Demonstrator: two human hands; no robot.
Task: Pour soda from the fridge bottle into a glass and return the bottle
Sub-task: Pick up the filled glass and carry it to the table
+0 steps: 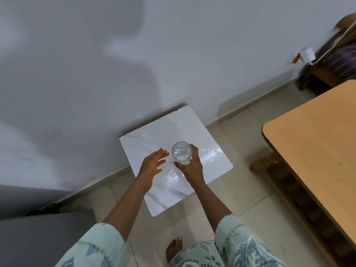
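A clear drinking glass (181, 151) is seen from above, over a small white marble-patterned table top (212, 143). My right hand (189, 164) is wrapped around the glass from the near side. My left hand (153, 164) hovers just left of the glass with its fingers spread and nothing in it. I cannot tell whether the glass rests on the white top or is held slightly above it. The glass looks empty. No bottle is in view.
A grey fridge body (42, 237) fills the bottom left corner. A wooden table (317, 143) stands to the right. The white wall (115, 64) runs behind the small table. A white plug adapter (307, 54) sits on the wall at the upper right. My bare foot (173, 249) is on the tiled floor.
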